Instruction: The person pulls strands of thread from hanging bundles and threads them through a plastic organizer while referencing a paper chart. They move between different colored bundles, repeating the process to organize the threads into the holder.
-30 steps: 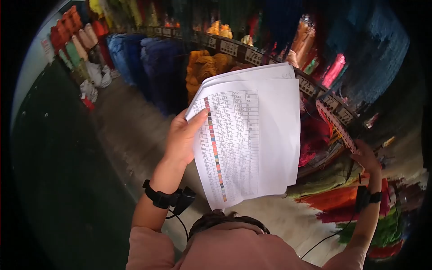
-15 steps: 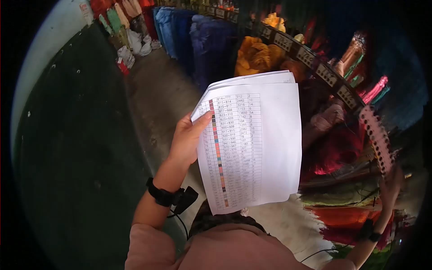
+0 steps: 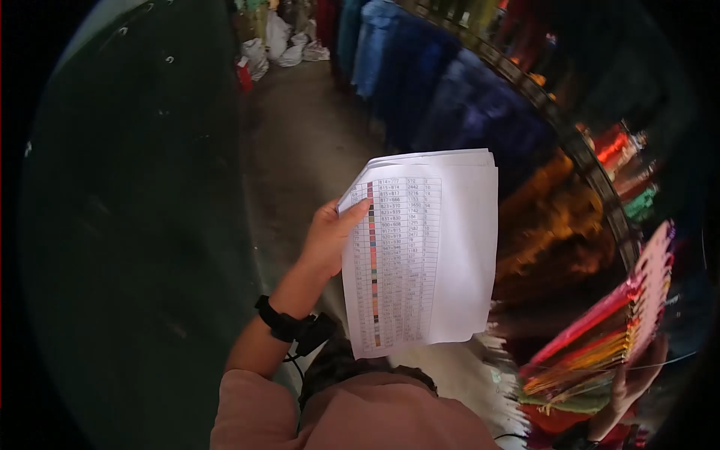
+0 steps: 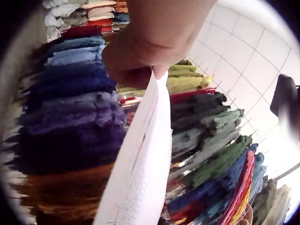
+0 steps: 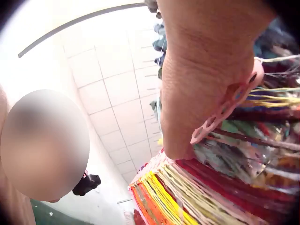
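Note:
My left hand (image 3: pixel 327 244) pinches a small stack of printed sheets (image 3: pixel 465 247) at its left edge, thumb on top, beside a table of numbers and colour swatches. In the left wrist view the sheets (image 4: pixel 145 159) hang edge-on below the hand (image 4: pixel 154 42). At the lower right, my right hand (image 3: pixel 637 379) grips a pink perforated strip (image 3: pixel 654 277) with red, yellow and orange threads (image 3: pixel 585 337) hanging from its holes. The right wrist view shows that hand (image 5: pixel 206 79) curled over the strip (image 5: pixel 225 115), fingertips mostly hidden, with more threads (image 5: pixel 164 197) below.
Hanks of blue yarn (image 3: pixel 375 52) and dark orange yarn (image 3: pixel 555 210) hang along a curved rack rail (image 3: pixel 525 82) on the right. A dark green surface (image 3: pixel 142 225) lies to the left of the grey floor (image 3: pixel 300 112). White bags (image 3: pixel 277 41) stand at the aisle's far end.
The view has swung left, so the racks appear farther right. The pink strip and right hand have shifted lower in view, and its coloured threads now show spread out. The left hand still holds the sheets.

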Demonstrator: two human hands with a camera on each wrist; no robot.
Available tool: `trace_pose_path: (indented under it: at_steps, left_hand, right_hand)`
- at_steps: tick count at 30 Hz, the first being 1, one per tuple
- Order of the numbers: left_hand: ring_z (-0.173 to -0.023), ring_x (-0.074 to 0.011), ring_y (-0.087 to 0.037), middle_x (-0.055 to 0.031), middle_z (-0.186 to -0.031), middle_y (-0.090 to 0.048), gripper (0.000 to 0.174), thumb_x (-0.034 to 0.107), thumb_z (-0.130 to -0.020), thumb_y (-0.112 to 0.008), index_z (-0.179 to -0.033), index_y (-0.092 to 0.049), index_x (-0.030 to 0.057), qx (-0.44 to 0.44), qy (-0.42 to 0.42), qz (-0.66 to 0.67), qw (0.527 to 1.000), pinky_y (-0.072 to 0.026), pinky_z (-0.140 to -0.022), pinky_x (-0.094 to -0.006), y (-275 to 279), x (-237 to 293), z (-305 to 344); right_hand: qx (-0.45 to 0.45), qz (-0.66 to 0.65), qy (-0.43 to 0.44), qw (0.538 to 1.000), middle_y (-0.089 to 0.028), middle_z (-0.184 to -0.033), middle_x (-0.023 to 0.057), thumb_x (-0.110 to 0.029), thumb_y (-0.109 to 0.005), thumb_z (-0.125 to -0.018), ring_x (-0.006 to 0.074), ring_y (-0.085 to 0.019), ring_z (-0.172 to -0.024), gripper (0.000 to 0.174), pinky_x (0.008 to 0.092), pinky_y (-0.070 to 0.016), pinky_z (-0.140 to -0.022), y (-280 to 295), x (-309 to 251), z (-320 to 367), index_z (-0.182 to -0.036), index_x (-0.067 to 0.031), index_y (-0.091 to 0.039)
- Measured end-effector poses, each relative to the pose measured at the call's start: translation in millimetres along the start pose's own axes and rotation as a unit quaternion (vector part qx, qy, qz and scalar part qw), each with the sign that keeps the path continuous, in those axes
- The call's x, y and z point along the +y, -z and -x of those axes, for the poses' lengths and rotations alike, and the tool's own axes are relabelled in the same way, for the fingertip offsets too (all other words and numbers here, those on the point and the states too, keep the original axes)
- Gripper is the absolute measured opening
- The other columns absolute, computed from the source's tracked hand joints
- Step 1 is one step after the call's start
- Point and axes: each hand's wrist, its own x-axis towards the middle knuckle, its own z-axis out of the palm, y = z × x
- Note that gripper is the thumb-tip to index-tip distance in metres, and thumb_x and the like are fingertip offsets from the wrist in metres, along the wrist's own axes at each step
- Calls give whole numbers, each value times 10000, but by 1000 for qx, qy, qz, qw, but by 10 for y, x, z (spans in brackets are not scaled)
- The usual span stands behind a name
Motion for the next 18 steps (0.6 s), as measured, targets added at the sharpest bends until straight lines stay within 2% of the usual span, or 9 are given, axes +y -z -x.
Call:
trace_pose_path:
  at_steps: [2,3,6,7,8,10,12,14,18]
  left_hand:
    - [-665,-135,-580,-96,-804,-601,201,134,-780,-560,-915,-550,-14,11,-4,-10,1000,-475,-592,-255,-36,34,21]
    - [-666,-133,-575,-91,-802,-598,198,131,-779,-561,-910,-551,-18,44,-5,-30,999,-470,-594,-251,-54,42,49]
    - [-669,-124,-558,-76,-793,-589,195,124,-774,-566,-894,-552,-28,113,-22,-98,988,-452,-595,-240,-161,123,97]
    - [-671,-119,-551,-69,-791,-585,195,123,-773,-569,-890,-552,-32,122,-38,-122,984,-445,-593,-236,-164,102,102]
    - [-672,-114,-544,-63,-788,-581,195,122,-771,-571,-885,-551,-36,127,-50,-146,980,-439,-592,-232,-180,82,102]
    - [-669,-93,-530,-48,-785,-575,201,122,-770,-575,-888,-553,-39,149,-60,-146,976,-426,-584,-220,-254,77,128]
    - [-648,-82,-519,-36,-758,-572,186,110,-768,-575,-880,-561,-37,171,-83,-190,963,-416,-569,-214,-297,60,174]
    - [-635,-75,-512,-28,-739,-571,168,102,-763,-580,-860,-567,-35,190,-122,-191,955,-411,-561,-211,-183,97,195]
    - [-616,-64,-501,-16,-709,-569,129,85,-759,-582,-816,-576,-30,224,-136,-304,916,-403,-548,-206,-161,331,-124]
  right_hand:
    - [-43,-124,-55,990,-292,-1226,133,-360,-653,-661,230,-294,-1136,847,351,-203,-951,-228,108,-116,-1249,35,-189]
    - [-48,-177,-52,982,-294,-1222,129,-346,-662,-655,214,-283,-1141,850,338,-206,-949,-364,161,-174,-1248,35,-187]
    - [-85,-166,-31,982,-311,-1198,133,-318,-660,-661,216,-325,-1098,824,331,-247,-926,-589,325,-383,-1241,39,-195]
    - [-81,-210,-77,971,-336,-1163,131,-302,-656,-666,219,-372,-1046,805,325,-289,-893,-700,195,-487,-1239,35,-202]
    - [-96,-248,-68,961,-350,-1133,118,-229,-642,-664,206,-403,-1002,761,305,-336,-846,-789,396,-491,-1239,30,-214]
    - [-109,-288,-75,948,-389,-1074,108,-110,-621,-622,181,-430,-953,704,279,-355,-809,-985,389,-686,-1214,34,-267]
    - [-121,-244,-35,962,-439,-1007,99,-35,-599,-559,163,-457,-900,673,255,-369,-777,-1119,505,-854,-1172,35,-330]
    - [-129,-272,12,953,-498,-904,96,-58,-623,-505,170,-498,-820,672,258,-390,-747,-1324,346,-1176,-1124,25,-376]
    - [-148,-266,94,948,-517,-891,122,-73,-651,-465,213,-523,-808,690,283,-414,-727,-1940,437,-1954,-1108,3,-413]
